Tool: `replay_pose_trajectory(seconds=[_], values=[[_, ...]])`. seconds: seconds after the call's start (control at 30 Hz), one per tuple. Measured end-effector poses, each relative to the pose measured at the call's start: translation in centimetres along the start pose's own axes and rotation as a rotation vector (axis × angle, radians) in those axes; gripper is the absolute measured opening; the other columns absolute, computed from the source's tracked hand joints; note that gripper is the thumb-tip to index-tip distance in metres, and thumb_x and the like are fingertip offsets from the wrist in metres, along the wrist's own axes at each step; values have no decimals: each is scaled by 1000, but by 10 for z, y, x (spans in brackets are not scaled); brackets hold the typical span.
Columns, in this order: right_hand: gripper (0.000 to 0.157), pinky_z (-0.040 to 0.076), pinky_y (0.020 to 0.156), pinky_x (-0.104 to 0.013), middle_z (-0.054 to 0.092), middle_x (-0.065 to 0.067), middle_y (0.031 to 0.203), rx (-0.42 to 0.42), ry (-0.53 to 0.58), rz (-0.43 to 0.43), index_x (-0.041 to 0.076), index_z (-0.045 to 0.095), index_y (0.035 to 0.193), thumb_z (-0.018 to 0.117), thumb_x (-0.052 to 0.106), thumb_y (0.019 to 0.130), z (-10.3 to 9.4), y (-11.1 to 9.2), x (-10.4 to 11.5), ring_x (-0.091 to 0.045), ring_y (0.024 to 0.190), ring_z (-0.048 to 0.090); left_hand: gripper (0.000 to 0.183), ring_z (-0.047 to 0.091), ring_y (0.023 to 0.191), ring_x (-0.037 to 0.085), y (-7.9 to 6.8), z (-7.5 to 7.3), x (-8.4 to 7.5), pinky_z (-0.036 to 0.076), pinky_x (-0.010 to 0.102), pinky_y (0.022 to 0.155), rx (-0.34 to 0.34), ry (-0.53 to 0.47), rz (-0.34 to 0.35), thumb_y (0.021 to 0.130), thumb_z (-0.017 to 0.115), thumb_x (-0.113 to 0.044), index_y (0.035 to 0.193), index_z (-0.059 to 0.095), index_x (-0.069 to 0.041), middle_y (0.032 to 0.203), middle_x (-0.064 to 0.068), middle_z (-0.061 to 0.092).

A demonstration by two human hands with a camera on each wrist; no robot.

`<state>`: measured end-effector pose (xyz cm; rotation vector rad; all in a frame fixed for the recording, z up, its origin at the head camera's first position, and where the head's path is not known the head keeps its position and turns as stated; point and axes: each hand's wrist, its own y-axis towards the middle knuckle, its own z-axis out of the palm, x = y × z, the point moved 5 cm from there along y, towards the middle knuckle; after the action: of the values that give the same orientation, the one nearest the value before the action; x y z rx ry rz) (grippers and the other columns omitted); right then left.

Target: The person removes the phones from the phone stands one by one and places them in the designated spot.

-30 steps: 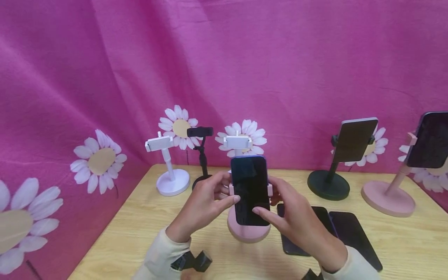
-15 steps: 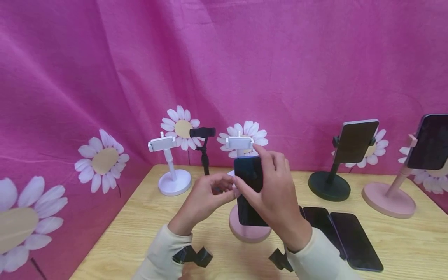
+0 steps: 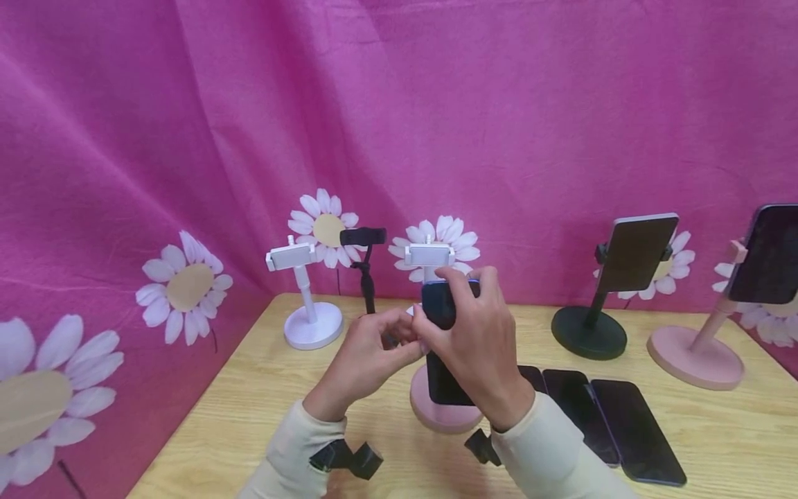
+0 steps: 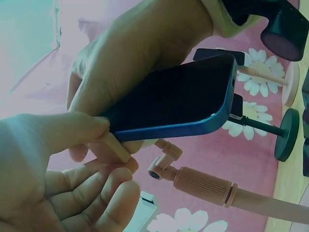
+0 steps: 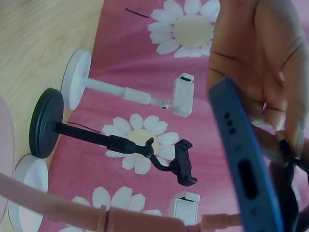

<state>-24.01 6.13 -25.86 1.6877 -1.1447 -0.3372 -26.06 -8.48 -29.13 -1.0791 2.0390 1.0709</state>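
Note:
A dark phone [image 3: 439,381] with a blue edge stands tilted at a pink phone stand [image 3: 430,412]. My left hand [image 3: 358,360] pinches the stand's small pink clamp end [image 4: 116,147] between thumb and fingers, right at the phone's side edge. Over the phone's front lies my right hand [image 3: 476,346], gripping it with thumb at the left edge and fingers over the top right. The left wrist view shows the stand's ribbed post [image 4: 205,186] below the phone. The right hand hides much of the screen in the head view, and most of the clamp is hidden.
White stands [image 3: 313,326] [image 3: 430,255] and a black stand [image 3: 366,277] are behind on the left. A green stand [image 3: 589,333] and another pink stand [image 3: 695,357], both with phones, stand right. Several phones [image 3: 639,430] lie flat on the wooden table [image 3: 206,443].
My right hand has left the phone's right side and swung up and left across its front, thumb now beside the left hand. The left hand's fingers have closed on the clamp end.

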Motion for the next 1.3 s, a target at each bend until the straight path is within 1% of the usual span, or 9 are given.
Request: replay_pose_trajectory(seconds=[0.23,0.47,0.53,0.63,0.73,0.87,1.1,1.2,1.3], values=[[52,49,52,-32,44,-12,90,-28,41,-38,9,61,118,76,31,73,-3,-2,0,-21,66,48,13,62,72,12,-4,-7,0,53,32,65,-20,18,1,82,75,-17,93,70,-16,78,-7,68],[54,50,53,-32,45,-12,91,-23,98,-86,8,62,120,76,30,73,-5,-2,-2,-21,68,49,13,62,72,12,-5,-6,-2,54,32,67,-17,7,-11,82,75,-17,94,70,-15,78,-7,68],[55,51,54,-32,46,-12,92,-15,149,-105,8,62,120,77,28,72,-7,-2,-3,-20,70,50,13,62,73,12,-5,-5,-3,55,32,67,-17,3,-10,82,76,-16,94,71,-16,79,-6,68],[55,53,56,-31,47,-10,93,4,257,-125,9,63,121,77,25,70,-10,-3,-5,-17,75,51,13,63,73,12,-5,-5,-4,55,32,67,-16,-1,-8,82,75,-15,95,71,-15,80,-6,68],[54,52,55,-30,48,-8,93,21,362,-139,11,65,120,78,21,69,-13,-4,-8,-15,76,51,13,63,73,12,-4,-4,-4,55,31,67,-20,-3,-5,82,75,-14,94,71,-14,80,-6,68],[53,50,54,-28,49,-5,91,32,433,-149,12,67,119,78,20,68,-15,-4,-10,-13,74,50,13,63,73,11,-4,-1,-4,55,31,66,-33,-11,-10,82,75,-13,94,71,-14,80,-6,69],[50,49,54,-28,47,-6,92,61,454,-178,11,66,118,76,21,70,-14,-2,-5,-14,75,50,15,63,75,8,-4,2,-7,54,29,68,-59,16,-13,81,76,-16,95,71,-16,82,-8,69],[46,48,59,-29,48,-7,94,80,409,-193,11,66,116,74,25,73,-12,-2,-3,-16,79,49,15,62,75,8,-4,2,-9,54,29,69,-75,30,-10,80,77,-13,93,70,-16,81,-8,67],[40,40,64,-33,50,-6,94,85,347,-216,10,66,109,71,29,74,-12,-3,-1,-18,80,48,15,61,74,10,-5,4,-9,54,29,69,-80,37,-14,80,76,-10,91,69,-15,80,-7,66]])
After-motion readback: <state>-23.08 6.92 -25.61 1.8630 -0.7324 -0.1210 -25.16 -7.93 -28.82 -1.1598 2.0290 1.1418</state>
